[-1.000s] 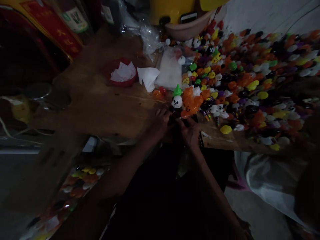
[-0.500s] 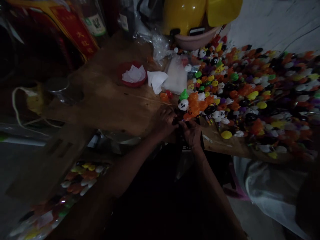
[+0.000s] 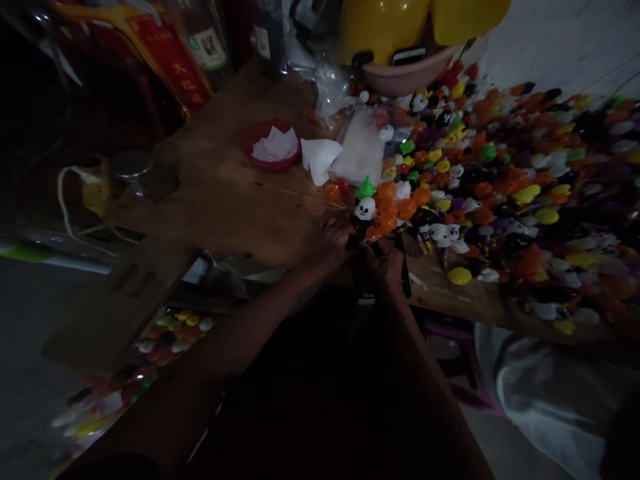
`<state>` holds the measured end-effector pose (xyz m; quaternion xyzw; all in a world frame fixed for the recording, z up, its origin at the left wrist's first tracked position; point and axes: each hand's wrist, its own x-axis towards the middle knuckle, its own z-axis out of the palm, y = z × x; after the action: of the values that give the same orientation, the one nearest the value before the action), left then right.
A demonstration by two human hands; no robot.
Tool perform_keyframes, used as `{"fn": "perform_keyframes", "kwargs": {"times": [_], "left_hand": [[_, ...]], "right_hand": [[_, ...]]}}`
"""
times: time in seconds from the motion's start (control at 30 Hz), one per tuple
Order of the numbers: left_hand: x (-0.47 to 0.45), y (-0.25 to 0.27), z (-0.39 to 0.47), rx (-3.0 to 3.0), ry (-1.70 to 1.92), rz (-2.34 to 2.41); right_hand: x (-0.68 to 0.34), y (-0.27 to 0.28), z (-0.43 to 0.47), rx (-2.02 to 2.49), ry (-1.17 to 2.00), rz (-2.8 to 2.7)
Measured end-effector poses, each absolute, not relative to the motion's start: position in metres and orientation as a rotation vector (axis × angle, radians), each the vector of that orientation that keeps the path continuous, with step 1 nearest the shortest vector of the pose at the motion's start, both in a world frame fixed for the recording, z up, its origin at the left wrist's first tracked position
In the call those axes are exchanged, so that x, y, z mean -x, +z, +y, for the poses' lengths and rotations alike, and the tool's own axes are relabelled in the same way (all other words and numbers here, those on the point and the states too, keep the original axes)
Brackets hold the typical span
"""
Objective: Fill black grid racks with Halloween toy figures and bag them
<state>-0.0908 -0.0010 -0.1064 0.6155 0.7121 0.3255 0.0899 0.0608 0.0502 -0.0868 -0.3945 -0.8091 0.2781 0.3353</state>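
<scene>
Near the table's (image 3: 225,207) edge, orange toy figures (image 3: 386,207) and a white-faced one (image 3: 365,209) cluster just beyond the left hand (image 3: 336,235) and right hand (image 3: 386,263), fingers curled; I can't tell their grip in this gloom. A red bowl (image 3: 249,144) holds white slips (image 3: 275,144); a yellow object (image 3: 385,30) rises above a pink basin (image 3: 407,79).

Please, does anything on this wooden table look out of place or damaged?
Possibly one thing: a bent white sheet lies just right of the red bowl, looking left out, since white slips sit inside. The light is too dim to judge damage on the toys.
</scene>
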Motion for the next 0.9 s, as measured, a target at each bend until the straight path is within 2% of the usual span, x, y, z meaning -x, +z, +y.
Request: {"fn": "perform_keyframes", "kwargs": {"times": [0.3, 0.6, 0.7, 0.9], "left_hand": [[0.1, -0.112, -0.014, -1.91, 1.117, 1.916], [0.104, -0.111, -0.005, -1.718, 1.049, 1.896], [0.099, -0.108, -0.011, -1.688, 1.085, 1.882], [0.093, -0.102, -0.016, -1.665, 1.11, 1.816]], "right_hand": [[-0.065, -0.092, 0.04, 0.973, 0.625, -2.241], [-0.064, -0.068, 0.034, 0.942, 0.784, -2.322], [-0.106, -0.049, 0.032, 1.036, 0.605, -2.24], [-0.218, -0.009, 0.09, 1.908, -0.033, -2.09]]}}
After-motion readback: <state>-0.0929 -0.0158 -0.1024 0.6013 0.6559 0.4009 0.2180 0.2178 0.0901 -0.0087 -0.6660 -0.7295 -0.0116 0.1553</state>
